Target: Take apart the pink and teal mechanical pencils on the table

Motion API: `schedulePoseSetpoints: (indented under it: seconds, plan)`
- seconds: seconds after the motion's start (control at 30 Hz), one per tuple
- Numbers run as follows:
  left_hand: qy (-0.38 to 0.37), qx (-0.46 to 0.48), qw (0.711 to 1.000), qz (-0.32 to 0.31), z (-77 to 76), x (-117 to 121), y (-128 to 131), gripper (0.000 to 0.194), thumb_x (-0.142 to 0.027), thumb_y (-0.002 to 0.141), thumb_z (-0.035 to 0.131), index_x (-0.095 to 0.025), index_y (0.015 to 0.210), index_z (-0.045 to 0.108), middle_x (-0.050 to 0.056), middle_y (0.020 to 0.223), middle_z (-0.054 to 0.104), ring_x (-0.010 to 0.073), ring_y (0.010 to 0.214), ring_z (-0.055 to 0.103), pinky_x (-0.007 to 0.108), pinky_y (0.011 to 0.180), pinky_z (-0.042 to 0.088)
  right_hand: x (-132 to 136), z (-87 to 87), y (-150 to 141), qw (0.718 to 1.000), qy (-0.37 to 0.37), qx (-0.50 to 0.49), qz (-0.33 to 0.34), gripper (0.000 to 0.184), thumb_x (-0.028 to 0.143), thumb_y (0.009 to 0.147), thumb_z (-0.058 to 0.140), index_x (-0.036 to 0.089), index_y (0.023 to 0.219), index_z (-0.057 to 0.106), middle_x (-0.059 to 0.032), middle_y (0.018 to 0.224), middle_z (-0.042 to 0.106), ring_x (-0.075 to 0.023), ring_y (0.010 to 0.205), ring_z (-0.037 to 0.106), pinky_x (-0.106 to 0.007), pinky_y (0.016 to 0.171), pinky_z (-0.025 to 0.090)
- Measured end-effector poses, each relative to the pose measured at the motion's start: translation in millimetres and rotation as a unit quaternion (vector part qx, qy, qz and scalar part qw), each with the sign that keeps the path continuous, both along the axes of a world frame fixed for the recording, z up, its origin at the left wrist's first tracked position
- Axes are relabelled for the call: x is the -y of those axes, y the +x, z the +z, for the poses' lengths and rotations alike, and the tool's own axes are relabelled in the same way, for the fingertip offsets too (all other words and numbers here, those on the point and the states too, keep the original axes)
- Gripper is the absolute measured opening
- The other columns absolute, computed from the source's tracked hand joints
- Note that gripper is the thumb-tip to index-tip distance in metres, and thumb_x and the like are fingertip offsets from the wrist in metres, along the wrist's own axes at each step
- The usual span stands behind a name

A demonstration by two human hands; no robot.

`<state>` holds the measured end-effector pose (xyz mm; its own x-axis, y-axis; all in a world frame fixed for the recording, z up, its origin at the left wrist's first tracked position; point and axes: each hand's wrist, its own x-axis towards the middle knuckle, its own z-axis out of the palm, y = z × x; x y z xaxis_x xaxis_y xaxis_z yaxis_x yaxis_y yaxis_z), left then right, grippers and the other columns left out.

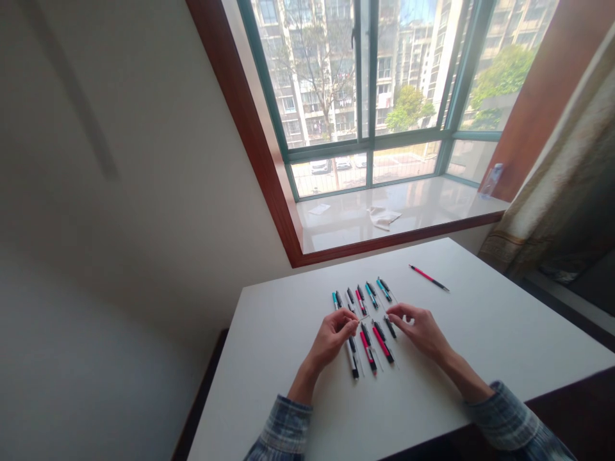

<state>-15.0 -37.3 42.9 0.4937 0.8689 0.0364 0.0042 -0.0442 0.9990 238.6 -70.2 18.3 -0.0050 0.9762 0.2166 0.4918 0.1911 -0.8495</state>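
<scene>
My left hand (331,336) pinches a thin pale refill (365,317) between its fingertips, just above the pens. My right hand (420,330) hovers to its right, fingers apart and holding nothing, with its fingertips close to the refill's far end. Beneath and around both hands, several teal, red and black pen parts (369,294) lie side by side in two rows on the white table (480,333). My hands hide parts of the middle pens. A whole red pen (429,277) lies alone towards the far right.
The table's far corner stops short of a white stone windowsill (432,205), which holds a crumpled white cloth (384,218) and a plastic bottle (491,180). A patterned curtain (542,192) hangs at the right, and a white wall (120,192) rises at the left.
</scene>
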Motion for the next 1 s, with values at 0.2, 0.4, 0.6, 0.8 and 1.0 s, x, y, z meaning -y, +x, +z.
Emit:
schedulePoseSetpoints:
  seconds: [0.2, 0.4, 0.6, 0.8, 1.0]
  plan:
    - [0.001, 0.001, 1.0, -0.025, -0.7, 2.4, 0.0, 0.039, -0.052, 0.085, 0.074, -0.013, 0.085, 0.067, -0.001, 0.065, 0.055, 0.0103, 0.059, 0.044, 0.023, 0.058, 0.033, 21.2, 20.2, -38.1, 0.987, -0.02, -0.118, 0.103, 0.031, 0.046, 0.088, 0.071, 0.023, 0.107, 0.075, -0.002, 0.082, 0.076, -0.0195, 0.075, 0.067, -0.032, 0.074, 0.054]
    - [-0.011, 0.018, 0.998, -0.063, 2.8, 6.2, 1.7, 0.033, -0.045, 0.085, 0.077, -0.013, 0.087, 0.072, 0.002, 0.072, 0.063, 0.0128, 0.067, 0.053, 0.024, 0.064, 0.04, 23.0, 15.3, -56.9, 0.962, -0.043, -0.24, 0.119, 0.031, 0.049, 0.087, 0.073, 0.019, 0.097, 0.077, -0.0058, 0.088, 0.077, -0.0217, 0.082, 0.07, -0.032, 0.076, 0.057]
    - [-0.011, 0.012, 0.998, -0.061, 3.3, 6.0, 1.3, 0.032, -0.044, 0.085, 0.077, -0.012, 0.089, 0.077, 0.005, 0.075, 0.068, 0.0136, 0.067, 0.055, 0.024, 0.064, 0.041, 21.6, 17.0, -55.6, 0.951, -0.038, -0.29, 0.1, 0.029, 0.048, 0.086, 0.075, 0.019, 0.092, 0.075, -0.0051, 0.088, 0.075, -0.0199, 0.079, 0.069, -0.03, 0.072, 0.055]
    - [-0.005, -0.02, 0.999, -0.042, -2.9, 2.2, -0.5, 0.039, -0.049, 0.086, 0.074, -0.012, 0.096, 0.081, 0.007, 0.075, 0.071, 0.0145, 0.066, 0.054, 0.025, 0.063, 0.04, 14.0, 26.9, -30.1, 0.954, 0.001, -0.301, 0.0, 0.03, 0.049, 0.09, 0.069, 0.019, 0.093, 0.07, -0.0074, 0.094, 0.074, -0.021, 0.086, 0.068, -0.031, 0.077, 0.055]
    - [0.003, -0.041, 0.999, -0.01, -2.9, 0.0, -1.6, 0.046, -0.053, 0.087, 0.071, -0.012, 0.104, 0.081, 0.005, 0.074, 0.064, 0.0152, 0.069, 0.05, 0.026, 0.064, 0.04, 7.5, 12.3, 14.7, 0.982, -0.032, -0.17, -0.077, 0.04, 0.051, 0.088, 0.068, 0.02, 0.113, 0.07, -0.0081, 0.093, 0.077, -0.0234, 0.085, 0.071, -0.033, 0.075, 0.055]
